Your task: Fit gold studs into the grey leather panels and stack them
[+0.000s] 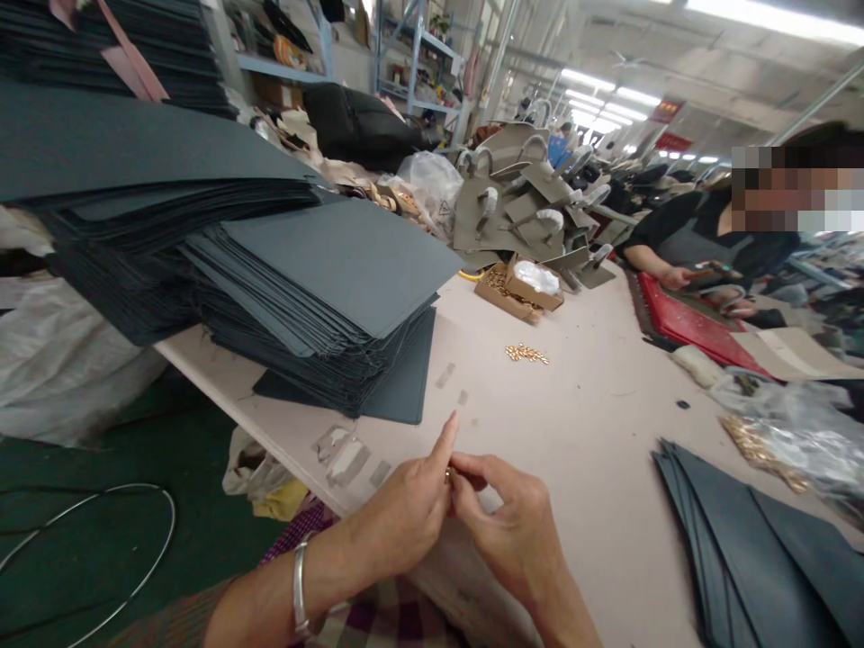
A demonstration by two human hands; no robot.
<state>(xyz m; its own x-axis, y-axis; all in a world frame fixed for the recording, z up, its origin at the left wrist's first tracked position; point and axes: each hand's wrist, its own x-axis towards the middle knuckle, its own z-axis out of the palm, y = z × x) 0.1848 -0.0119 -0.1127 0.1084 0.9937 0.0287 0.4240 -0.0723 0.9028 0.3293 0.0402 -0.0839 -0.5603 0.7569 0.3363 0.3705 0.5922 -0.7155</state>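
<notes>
My left hand (418, 504) and my right hand (513, 508) meet above the near edge of the table. Between their fingertips is a small gold-coloured metal piece (448, 475), mostly hidden, so its exact kind does not show. My right thumb and index finger pinch at it. The left index finger points up and away while the rest of that hand is closed around the piece. Beyond my hands lies a small heap of gold metal pieces (526, 353) on the table. A tall stack of dark grey-blue panels (344, 261) stands to the left of them.
Dark panels (762, 540) lie fanned out at the right, near a plastic bag of gold parts (762, 450). A cardboard box of gold hardware (509, 297) sits farther back, before grey bag pieces with handles (506, 207). Across the table a person works over a red tray (695, 324).
</notes>
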